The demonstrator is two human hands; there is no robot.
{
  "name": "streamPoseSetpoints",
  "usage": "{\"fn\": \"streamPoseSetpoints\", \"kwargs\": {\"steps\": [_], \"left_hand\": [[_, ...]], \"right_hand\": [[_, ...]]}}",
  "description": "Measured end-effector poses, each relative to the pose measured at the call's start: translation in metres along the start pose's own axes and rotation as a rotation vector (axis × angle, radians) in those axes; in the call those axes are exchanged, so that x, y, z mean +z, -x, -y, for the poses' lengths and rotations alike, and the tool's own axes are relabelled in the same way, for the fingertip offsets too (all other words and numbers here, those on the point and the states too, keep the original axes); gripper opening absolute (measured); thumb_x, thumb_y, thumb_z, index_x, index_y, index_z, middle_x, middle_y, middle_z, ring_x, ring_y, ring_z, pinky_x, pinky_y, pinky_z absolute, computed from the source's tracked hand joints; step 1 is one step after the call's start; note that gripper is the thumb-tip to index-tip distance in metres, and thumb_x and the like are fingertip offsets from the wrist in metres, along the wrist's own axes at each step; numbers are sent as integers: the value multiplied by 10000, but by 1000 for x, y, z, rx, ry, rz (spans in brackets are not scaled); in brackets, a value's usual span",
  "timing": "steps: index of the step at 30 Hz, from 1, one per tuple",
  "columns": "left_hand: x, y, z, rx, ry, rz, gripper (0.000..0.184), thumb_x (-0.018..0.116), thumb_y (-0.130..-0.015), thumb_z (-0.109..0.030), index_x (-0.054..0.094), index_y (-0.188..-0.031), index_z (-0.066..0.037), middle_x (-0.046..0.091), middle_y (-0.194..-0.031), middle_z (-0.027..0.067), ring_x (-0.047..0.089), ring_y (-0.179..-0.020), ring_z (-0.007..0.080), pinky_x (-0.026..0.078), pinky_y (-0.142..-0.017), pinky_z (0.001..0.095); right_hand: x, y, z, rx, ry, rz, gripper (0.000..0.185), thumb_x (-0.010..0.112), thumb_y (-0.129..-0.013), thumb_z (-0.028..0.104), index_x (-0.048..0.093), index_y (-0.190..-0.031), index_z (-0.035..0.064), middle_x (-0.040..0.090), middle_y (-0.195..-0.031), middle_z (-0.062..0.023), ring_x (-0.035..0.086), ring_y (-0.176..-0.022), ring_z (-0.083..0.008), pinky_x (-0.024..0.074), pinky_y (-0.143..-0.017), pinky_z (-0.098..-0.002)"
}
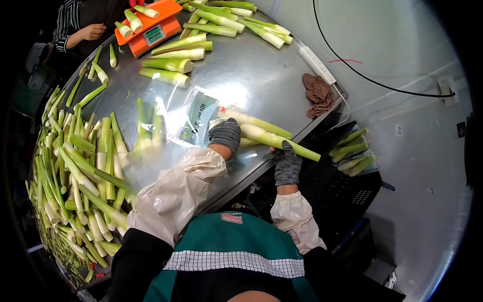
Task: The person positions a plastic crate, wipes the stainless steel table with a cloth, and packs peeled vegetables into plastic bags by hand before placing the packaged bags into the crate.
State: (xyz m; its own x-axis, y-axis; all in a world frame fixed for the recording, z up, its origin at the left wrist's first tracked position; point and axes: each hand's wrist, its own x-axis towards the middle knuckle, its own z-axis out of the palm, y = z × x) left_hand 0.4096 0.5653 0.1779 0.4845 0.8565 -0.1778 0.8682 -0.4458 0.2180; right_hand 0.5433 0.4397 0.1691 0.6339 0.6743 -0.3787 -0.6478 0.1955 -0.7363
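Note:
My left hand (225,137), in a grey knit glove, is closed at the edge of a clear plastic bag (201,117) with a printed green panel. Its fingertips are hidden from above. To its right, my right hand (288,165), gloved alike, grips a pale green water bamboo shoot (274,139) from below. The shoot's white end points towards my left hand and the bag; its green end sticks out past the table edge. Another shoot (251,121) lies just behind it, its white end by the bag. How far either sits inside the bag is unclear.
A large heap of water bamboo shoots (83,176) covers the table's left side. Further back are sorted shoots (171,65) and an orange scale (153,35), beside a person's hand (94,31). A power strip (317,65) and brown cloth (318,94) lie right; a black crate (347,189) stands below.

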Motion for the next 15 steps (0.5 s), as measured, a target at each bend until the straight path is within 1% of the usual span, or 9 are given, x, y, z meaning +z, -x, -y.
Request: {"fn": "streamPoseSetpoints", "kwargs": {"steps": [3,5,7,8,10,11,13,14,15], "left_hand": [[-4,7,7,73,53,-86,157,449,-737,-130,518,-836,-31,591,-744,185,594,-671,301,468,-597,398],[-10,11,12,13,176,-130,172,444,-728,-160,503,-846,-49,585,-690,167,578,-629,327,456,-581,414],[-21,16,12,-58,176,-65,188,449,-734,-198,494,-849,-56,580,-684,167,568,-615,340,450,-584,426],[-22,21,13,-5,207,-116,194,466,-738,-219,486,-846,-59,573,-672,176,563,-609,344,444,-577,434],[-26,23,12,21,187,-109,199,476,-735,-225,483,-843,-58,572,-668,176,564,-609,343,443,-576,433],[-30,22,10,42,164,-113,205,486,-731,-230,479,-840,-57,570,-664,176,564,-609,341,442,-574,433],[-31,26,10,51,136,-81,193,490,-727,-217,482,-834,-56,570,-661,174,565,-607,338,441,-560,429],[-29,27,15,46,119,-71,189,489,-727,-215,484,-830,-57,570,-656,169,565,-604,336,441,-552,427],[-27,29,18,42,100,-61,185,488,-728,-213,486,-826,-57,570,-651,164,565,-602,334,440,-545,425]], "right_hand": [[-2,2,5,21,-9,-1,236,581,-759,93,476,-949,1,586,-801,-154,600,-585,-266,497,-492,-340],[-2,1,4,31,5,-19,222,561,-777,118,479,-951,7,589,-828,-163,608,-616,-287,483,-484,-360],[2,2,-7,177,-96,58,222,546,-795,134,478,-967,11,590,-857,-160,614,-667,-292,486,-519,-354],[9,4,-14,229,-106,68,252,555,-795,151,469,-992,20,590,-878,-145,613,-700,-286,488,-552,-335],[20,-1,-37,326,-233,262,272,566,-794,126,451,-1016,18,588,-872,-139,612,-646,-257,511,-553,-324],[36,2,-46,491,-282,204,266,575,-792,155,462,-997,28,594,-847,-133,608,-637,-249,502,-546,-320],[77,16,-46,657,-355,8,291,609,-770,210,477,-968,43,601,-794,-125,602,-610,-232,494,-541,-313],[71,15,-44,657,-359,9,291,609,-770,210,477,-968,43,601,-794,-125,602,-610,-232,494,-541,-313],[58,14,-40,736,-226,175,294,618,-761,228,495,-955,45,604,-783,-109,602,-617,-229,497,-552,-329]]}}
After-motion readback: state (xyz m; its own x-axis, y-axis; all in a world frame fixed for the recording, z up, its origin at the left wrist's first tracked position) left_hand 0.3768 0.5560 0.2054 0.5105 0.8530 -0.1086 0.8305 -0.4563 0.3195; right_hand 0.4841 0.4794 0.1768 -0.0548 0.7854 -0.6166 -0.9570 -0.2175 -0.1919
